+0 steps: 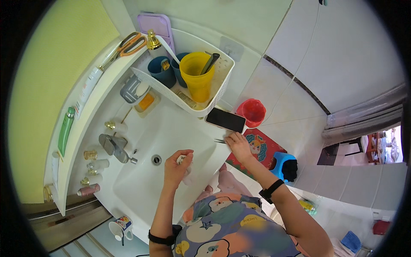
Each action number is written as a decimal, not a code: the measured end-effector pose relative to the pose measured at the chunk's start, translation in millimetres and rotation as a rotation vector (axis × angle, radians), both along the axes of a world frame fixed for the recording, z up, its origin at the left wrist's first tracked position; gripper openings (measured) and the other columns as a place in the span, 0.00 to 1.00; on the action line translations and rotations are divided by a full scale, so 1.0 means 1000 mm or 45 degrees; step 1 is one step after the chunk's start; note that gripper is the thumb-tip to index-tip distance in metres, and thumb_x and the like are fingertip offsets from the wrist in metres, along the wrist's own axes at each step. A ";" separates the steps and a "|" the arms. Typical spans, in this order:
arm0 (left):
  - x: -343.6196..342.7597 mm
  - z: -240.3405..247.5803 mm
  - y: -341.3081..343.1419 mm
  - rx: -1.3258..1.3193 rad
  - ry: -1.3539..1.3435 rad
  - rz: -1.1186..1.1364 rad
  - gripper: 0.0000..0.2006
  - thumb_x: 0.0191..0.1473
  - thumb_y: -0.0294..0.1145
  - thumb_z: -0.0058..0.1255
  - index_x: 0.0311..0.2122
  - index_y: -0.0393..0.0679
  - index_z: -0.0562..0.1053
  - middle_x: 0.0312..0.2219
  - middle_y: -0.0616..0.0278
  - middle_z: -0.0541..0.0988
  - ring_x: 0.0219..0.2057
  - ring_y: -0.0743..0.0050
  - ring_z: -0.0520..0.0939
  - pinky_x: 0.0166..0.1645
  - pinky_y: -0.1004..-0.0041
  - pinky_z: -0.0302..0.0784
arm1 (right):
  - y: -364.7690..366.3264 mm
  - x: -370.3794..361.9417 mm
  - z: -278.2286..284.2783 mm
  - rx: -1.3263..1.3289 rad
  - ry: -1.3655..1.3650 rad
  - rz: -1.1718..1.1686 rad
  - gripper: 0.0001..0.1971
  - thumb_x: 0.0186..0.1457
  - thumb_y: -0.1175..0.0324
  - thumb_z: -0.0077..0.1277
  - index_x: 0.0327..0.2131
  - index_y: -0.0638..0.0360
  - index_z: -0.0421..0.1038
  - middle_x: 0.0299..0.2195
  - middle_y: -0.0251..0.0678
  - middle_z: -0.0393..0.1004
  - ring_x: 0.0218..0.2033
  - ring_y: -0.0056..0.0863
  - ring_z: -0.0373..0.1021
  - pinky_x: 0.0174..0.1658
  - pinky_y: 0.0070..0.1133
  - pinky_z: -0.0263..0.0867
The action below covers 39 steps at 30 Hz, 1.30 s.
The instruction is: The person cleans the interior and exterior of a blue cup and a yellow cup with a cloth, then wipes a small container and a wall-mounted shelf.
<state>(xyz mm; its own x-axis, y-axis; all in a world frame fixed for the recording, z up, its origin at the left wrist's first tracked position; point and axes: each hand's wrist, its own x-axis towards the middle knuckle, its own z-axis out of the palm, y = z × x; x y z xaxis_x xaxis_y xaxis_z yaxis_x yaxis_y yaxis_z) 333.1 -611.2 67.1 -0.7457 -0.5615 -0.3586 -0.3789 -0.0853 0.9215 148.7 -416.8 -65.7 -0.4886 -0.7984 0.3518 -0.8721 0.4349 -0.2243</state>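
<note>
Above the white washbasin (132,188), my left hand (174,168) is closed around a white, crumpled thing (187,170), perhaps tissue or cloth. Part of it hangs below my fingers, and the palm hides the rest. At the basin's right rim, my right hand (238,146) pinches a pair of slim, dark tweezers (220,141), whose two points face left. Just beyond that hand a phone (225,120) with a dark screen lies on the rim. The grey tap (114,147) and the drain (156,159) are to the left of my left hand.
A white basket (143,76) with a yellow cup (198,81) and dark blue cups stands at the far rim. Orange-handled scissors (132,44) and tubes lie on the left shelf. Several small bottles line the tap side. A red bucket (251,112) and blue stool (280,165) are at right.
</note>
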 end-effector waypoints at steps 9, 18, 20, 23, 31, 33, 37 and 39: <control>-0.015 0.108 -0.085 0.534 0.530 0.037 0.11 0.58 0.36 0.47 0.39 0.39 0.72 0.30 0.67 0.75 0.35 0.80 0.74 0.39 0.78 0.70 | -0.021 -0.020 0.266 -0.497 0.166 0.329 0.14 0.43 0.80 0.54 0.36 0.58 0.74 0.36 0.36 0.73 0.34 0.35 0.71 0.35 0.26 0.68; -0.092 0.370 -0.091 -0.957 1.589 0.224 0.20 0.47 0.18 0.49 0.48 0.40 0.67 0.40 0.60 0.73 0.45 0.68 0.73 0.52 0.69 0.67 | -0.094 -0.024 0.504 -0.981 1.007 0.427 0.22 0.38 0.86 0.50 0.40 0.58 0.72 0.41 0.41 0.71 0.39 0.38 0.67 0.40 0.27 0.65; -0.125 0.404 -0.085 -1.458 1.889 0.320 0.21 0.44 0.17 0.51 0.47 0.42 0.69 0.42 0.58 0.72 0.46 0.61 0.71 0.53 0.68 0.66 | -0.120 -0.027 0.538 -1.090 1.022 0.378 0.21 0.41 0.84 0.50 0.43 0.59 0.69 0.41 0.42 0.71 0.41 0.40 0.66 0.44 0.29 0.64; -0.175 0.410 -0.084 -1.776 1.972 0.242 0.22 0.38 0.14 0.50 0.43 0.43 0.72 0.43 0.59 0.72 0.46 0.53 0.70 0.52 0.63 0.67 | -0.149 -0.036 0.558 -1.113 0.741 0.399 0.20 0.47 0.80 0.49 0.47 0.59 0.67 0.41 0.43 0.71 0.42 0.40 0.66 0.46 0.30 0.62; -0.215 0.401 -0.174 -1.678 1.804 0.708 0.19 0.46 0.14 0.45 0.44 0.43 0.73 0.43 0.59 0.74 0.47 0.63 0.74 0.49 0.71 0.71 | -0.146 -0.044 0.564 -0.931 0.659 0.326 0.16 0.53 0.74 0.49 0.47 0.59 0.67 0.37 0.40 0.71 0.37 0.38 0.65 0.42 0.29 0.63; -0.212 0.410 -0.214 -1.620 1.646 0.745 0.16 0.49 0.18 0.46 0.45 0.42 0.73 0.42 0.58 0.76 0.44 0.66 0.76 0.48 0.71 0.72 | -0.149 -0.041 0.564 -0.927 0.655 0.321 0.15 0.53 0.74 0.48 0.46 0.60 0.67 0.36 0.40 0.71 0.37 0.37 0.65 0.41 0.29 0.63; -0.211 0.418 -0.248 -1.225 1.451 0.779 0.15 0.51 0.22 0.47 0.46 0.42 0.73 0.42 0.56 0.76 0.43 0.64 0.77 0.48 0.70 0.72 | -0.155 -0.044 0.562 -0.957 0.723 0.362 0.14 0.52 0.75 0.48 0.44 0.60 0.68 0.35 0.40 0.70 0.37 0.38 0.64 0.41 0.29 0.63; -0.215 0.404 -0.226 -1.194 1.472 0.799 0.14 0.51 0.22 0.48 0.45 0.41 0.74 0.42 0.54 0.76 0.43 0.60 0.77 0.48 0.68 0.71 | -0.155 -0.046 0.560 -0.930 0.764 0.325 0.14 0.52 0.75 0.48 0.44 0.60 0.68 0.35 0.40 0.70 0.37 0.39 0.64 0.41 0.29 0.63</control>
